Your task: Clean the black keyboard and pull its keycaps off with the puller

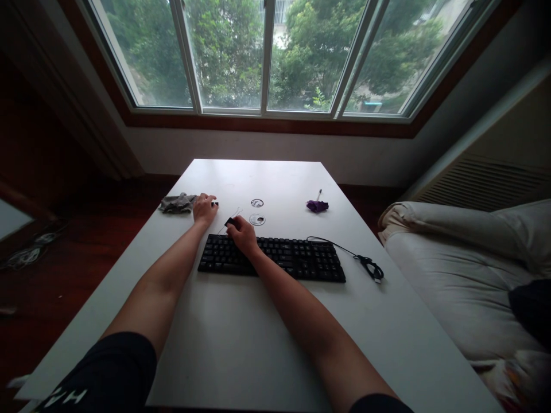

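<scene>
One narrow right-hand grip (244,234) pinches a small black piece (229,221).

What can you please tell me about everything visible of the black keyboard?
Black and apparently plastic, the keyboard is long, with rows of dark keys. It lies flat on the white table. A thin black cable leaves its back edge and lies bundled, with a plug, beyond its right end. The right hand and forearm hide part of it; whether they touch it is unclear.
</scene>
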A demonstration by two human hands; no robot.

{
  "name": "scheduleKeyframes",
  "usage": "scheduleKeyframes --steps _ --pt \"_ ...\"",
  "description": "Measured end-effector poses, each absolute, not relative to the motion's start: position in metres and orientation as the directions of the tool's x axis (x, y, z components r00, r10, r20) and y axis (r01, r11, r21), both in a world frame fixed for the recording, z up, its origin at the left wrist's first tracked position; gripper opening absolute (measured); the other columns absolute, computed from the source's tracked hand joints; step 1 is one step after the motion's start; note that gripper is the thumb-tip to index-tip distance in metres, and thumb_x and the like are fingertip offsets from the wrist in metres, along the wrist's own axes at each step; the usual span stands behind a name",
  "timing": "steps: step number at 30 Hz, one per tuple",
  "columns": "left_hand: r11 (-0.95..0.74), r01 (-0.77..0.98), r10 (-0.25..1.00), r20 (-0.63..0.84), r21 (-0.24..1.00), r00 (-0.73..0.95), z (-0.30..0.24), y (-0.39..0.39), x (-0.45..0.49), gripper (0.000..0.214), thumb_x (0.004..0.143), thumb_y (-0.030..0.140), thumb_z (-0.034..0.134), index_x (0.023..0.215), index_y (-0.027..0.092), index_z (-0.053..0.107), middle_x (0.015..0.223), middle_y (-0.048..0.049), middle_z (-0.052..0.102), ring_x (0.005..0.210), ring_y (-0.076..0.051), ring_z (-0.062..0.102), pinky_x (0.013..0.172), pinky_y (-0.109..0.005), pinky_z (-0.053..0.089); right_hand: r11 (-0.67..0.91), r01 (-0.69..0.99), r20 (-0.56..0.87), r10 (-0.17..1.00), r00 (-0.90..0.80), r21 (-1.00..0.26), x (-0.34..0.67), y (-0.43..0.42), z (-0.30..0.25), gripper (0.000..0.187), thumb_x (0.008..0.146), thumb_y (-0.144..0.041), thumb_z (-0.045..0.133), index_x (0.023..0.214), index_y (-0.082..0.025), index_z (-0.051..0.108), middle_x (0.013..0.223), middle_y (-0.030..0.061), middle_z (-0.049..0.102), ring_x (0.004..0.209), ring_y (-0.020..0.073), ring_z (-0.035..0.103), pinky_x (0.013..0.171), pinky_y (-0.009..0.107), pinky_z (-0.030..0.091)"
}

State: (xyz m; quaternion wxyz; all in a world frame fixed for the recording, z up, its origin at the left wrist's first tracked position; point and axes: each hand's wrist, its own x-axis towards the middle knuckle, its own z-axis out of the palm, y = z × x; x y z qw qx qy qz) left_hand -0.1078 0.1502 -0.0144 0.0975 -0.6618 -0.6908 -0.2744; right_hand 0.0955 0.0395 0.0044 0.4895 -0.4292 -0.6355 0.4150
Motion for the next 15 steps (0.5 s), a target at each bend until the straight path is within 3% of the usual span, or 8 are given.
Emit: scheduleKeyframes --steps 8,15 --pt "-0.043 0.990 0.875 0.483 0.136 -0.028 -0.0130 0.1459 -0.1004 0.029 0.092 0.024 0.056 0.116 0.024 0.071 0.116 -0.0136 0.059 0.113 -0.033 0.053 0.097 -0.045 0.043 0.299 0.160 0.276 0.949 -0.152 -0.941 0.0972 0.0385 0.0056 0.012 0.088 -0.037 0.058 0.086 -0.025 0.060 0.070 -0.0041 0.068 0.069 0.0168 0.068 0.067 0.025 0.051" --pt "0.000 0.987 0.889 0.452 0.161 -0.074 -0.0114 0.1447 -0.0983 0.031 0.094 0.023 0.053 0.120 0.025 0.069 0.121 -0.0131 0.058 0.113 -0.032 0.054 0.094 -0.043 0.045 0.304 0.156 0.281 0.947 -0.154 -0.940 0.0965 0.0383 0.0056 0.012 0.088 -0.037 0.058 0.086 -0.025 0.059 0.070 -0.0044 0.068 0.068 0.0169 0.068 0.067 0.026 0.051"
